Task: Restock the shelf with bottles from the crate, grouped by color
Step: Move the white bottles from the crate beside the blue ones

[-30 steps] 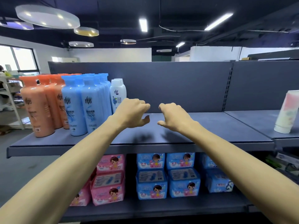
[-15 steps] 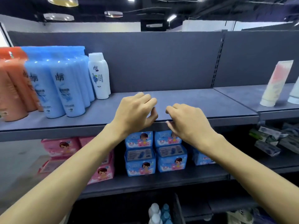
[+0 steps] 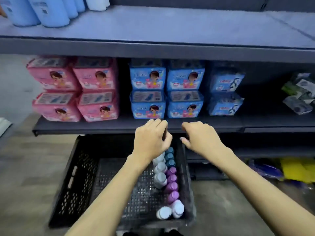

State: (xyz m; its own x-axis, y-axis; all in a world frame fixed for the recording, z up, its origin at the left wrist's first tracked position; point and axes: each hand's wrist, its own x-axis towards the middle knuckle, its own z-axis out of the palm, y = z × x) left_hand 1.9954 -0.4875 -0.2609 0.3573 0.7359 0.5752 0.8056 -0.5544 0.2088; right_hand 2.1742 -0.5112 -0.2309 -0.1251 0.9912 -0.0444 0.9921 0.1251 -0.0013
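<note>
Both hands hover over the far right part of a black perforated plastic crate (image 3: pixel 76 176) that stands on the floor in front of the shelving. The left hand (image 3: pixel 151 138) hangs palm down with its fingers loosely curled, and nothing shows in its grasp. The right hand (image 3: pixel 201 138), just beside it and apart from it, is likewise loosely curled and holds nothing.

The bottles left in the crate stand in two short rows along its right wall. The dark teal-capped bottles (image 3: pixel 169 157) are at the far end, partly under the left hand. The white-capped bottles (image 3: pixel 160 174) are to their left. The purple-capped bottles (image 3: pixel 172 186) run nearer along the wall. Two more pale bottles (image 3: pixel 170 212) stand in the near right corner.

Above, the grey metal top shelf (image 3: pixel 170 26) carries light blue bottles (image 3: pixel 51 12) at its far left, with a white bottle (image 3: pixel 97 3) just right of them; only their lower parts are in view. On the dark middle shelf (image 3: pixel 119 125) stand stacked pink packs (image 3: pixel 73 89) on the left and stacked blue packs (image 3: pixel 165 89) to their right.
</note>
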